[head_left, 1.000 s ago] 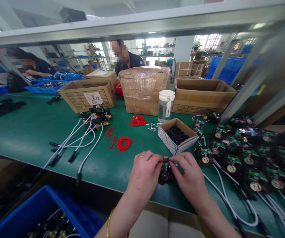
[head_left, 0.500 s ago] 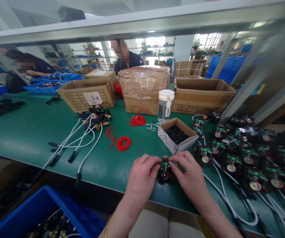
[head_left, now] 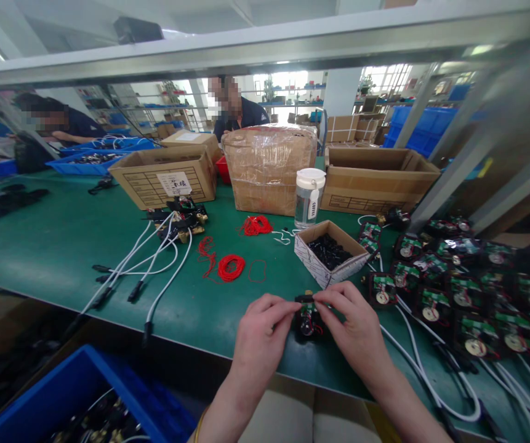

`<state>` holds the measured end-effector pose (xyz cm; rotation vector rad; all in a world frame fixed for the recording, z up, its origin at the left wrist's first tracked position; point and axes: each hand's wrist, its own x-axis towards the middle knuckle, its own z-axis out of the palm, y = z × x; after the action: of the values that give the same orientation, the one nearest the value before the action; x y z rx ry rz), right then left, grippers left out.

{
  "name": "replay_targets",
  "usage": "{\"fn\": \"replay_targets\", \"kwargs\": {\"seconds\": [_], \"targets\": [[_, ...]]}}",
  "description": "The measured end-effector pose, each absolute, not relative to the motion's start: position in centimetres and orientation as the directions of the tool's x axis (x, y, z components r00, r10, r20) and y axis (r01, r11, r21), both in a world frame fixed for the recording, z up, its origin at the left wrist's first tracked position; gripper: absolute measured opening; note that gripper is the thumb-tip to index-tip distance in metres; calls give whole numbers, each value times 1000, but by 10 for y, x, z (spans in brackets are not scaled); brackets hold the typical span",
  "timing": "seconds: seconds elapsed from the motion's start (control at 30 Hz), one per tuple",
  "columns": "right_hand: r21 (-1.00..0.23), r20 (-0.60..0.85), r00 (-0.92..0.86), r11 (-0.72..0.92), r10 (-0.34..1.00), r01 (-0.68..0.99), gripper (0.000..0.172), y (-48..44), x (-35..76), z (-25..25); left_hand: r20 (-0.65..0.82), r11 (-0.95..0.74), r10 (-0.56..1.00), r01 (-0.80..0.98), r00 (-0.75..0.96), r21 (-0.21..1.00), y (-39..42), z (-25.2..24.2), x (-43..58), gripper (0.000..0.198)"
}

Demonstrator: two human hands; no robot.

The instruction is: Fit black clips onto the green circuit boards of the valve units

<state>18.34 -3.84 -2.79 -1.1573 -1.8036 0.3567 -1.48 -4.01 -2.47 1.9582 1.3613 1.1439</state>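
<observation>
- From the head camera, the left hand (head_left: 261, 335) comes in to the left side of a small black unit (head_left: 308, 326), with its forefinger stretched out and its thumb just below.
- The left fingers (head_left: 285, 308) are nearly together, their tips at the upper left edge of the unit; whether they pinch a part or only touch it, I cannot tell.
- The right hand (head_left: 352, 323) reaches in from the other side, its forefinger and thumb bent toward each other with a narrow gap, tips at the unit's upper right edge; a firm pinch there cannot be made out.
- The unit lies between both hands, close to the near edge of the green surface (head_left: 209, 314). It shows a bit of green board, a round part, thin red wire and a brass piece at the top.
- Just beyond the hands stands an open carton (head_left: 348, 269) holding small black parts, with a clear lidded bottle (head_left: 302, 206) behind it.
- Left of that carton lie a red wire coil (head_left: 239, 269) and a looser red bundle (head_left: 256, 225).
- To the right, many similar units (head_left: 382, 289) with green boards lie close together, white cables (head_left: 415, 351) running among them toward the near edge.
</observation>
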Motion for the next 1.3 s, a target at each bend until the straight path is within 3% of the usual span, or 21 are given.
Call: {"fn": "replay_targets", "kwargs": {"seconds": [0.13, 0.4, 0.77, 1.3], "targets": [[-655, 551, -120, 517, 826, 552, 15, -38, 182, -28, 326, -313, 944, 449, 51, 837, -37, -20, -10, 21], [-688, 524, -97, 488, 846, 537, 14, -38, 181, -27, 216, -202, 976, 416, 15, 887, -28, -15, 3, 9], [-839, 371, 36, 319, 928, 440, 17, -42, 188, -33, 154, -138, 988, 418, -5, 898, -28, -13, 6, 10], [-815, 381, 51, 309, 923, 489, 14, -36, 178, -29, 133, -129, 991, 387, 18, 913, -25, -10, 3, 9]]}}
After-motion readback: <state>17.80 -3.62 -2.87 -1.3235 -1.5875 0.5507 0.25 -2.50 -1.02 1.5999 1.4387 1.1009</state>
